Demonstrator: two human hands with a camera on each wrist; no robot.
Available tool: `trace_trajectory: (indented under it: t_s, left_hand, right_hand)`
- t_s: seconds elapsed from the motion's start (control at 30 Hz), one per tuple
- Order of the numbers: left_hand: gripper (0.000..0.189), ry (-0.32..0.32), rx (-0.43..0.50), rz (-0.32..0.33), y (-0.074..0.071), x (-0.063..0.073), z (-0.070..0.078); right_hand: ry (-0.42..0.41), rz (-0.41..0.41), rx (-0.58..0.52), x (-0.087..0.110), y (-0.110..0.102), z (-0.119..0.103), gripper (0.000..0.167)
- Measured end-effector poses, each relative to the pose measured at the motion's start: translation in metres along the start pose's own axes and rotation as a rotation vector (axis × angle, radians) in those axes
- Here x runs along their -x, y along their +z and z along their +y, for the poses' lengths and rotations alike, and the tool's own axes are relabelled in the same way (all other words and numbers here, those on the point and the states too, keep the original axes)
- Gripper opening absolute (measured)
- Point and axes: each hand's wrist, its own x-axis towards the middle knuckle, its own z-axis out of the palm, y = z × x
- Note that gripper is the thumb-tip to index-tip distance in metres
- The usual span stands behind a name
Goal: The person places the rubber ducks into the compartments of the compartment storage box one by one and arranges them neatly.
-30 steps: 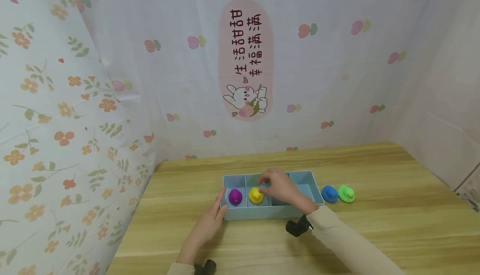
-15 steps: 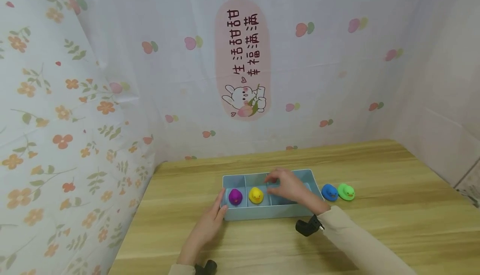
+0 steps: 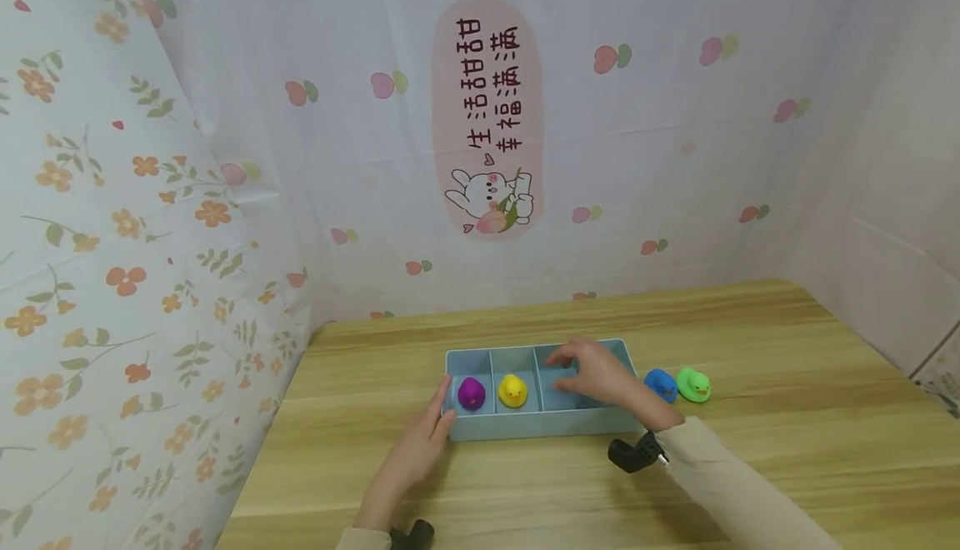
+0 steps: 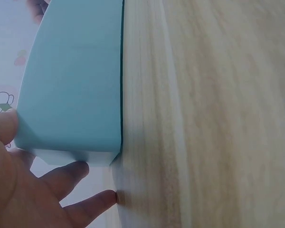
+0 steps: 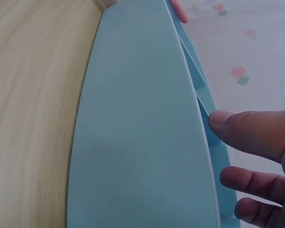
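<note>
A light blue divided box (image 3: 517, 427) lies lengthwise on the table. A purple rubber duck (image 3: 471, 394) sits in its leftmost compartment, and a yellow rubber duck (image 3: 513, 391) in the one beside it. My left hand (image 3: 420, 443) rests against the box's left end, thumb at the near corner; the left wrist view shows its fingers spread along that end wall. Over the right part of the box hovers my right hand (image 3: 596, 375), thumb and fingers apart with nothing between them. It partly hides the compartments there. In the right wrist view its thumb (image 5: 247, 130) overlaps the box's rim.
Just right of the box, a blue rubber duck (image 3: 662, 385) and a green rubber duck (image 3: 693, 385) sit side by side on the wooden table (image 3: 360, 367). My right forearm passes close by the blue one. A patterned curtain (image 3: 360, 167) hangs behind the table.
My right hand has moved away from the yellow duck, rightward over the box, its fingers spreading apart. The yellow duck stays in its compartment, and my left hand has kept its place.
</note>
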Motion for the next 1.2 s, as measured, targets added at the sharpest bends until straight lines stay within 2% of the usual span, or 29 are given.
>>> trace_trajectory:
  t_s: [0.3,1.0,1.2]
  left_hand:
    - [0.055,-0.008,-0.004,-0.002,0.002,-0.001,0.0]
    - [0.054,-0.027,-0.009,-0.009,0.003,-0.002,0.001]
    - [0.054,-0.018,-0.004,0.009,0.002,-0.001,0.002]
  right_hand:
    - [0.016,0.01,0.02,0.014,-0.011,0.008,0.03]
    - [0.048,0.106,0.01,0.028,-0.029,0.033,0.029]
    - [0.083,0.103,-0.007,0.033,-0.034,0.036,0.029]
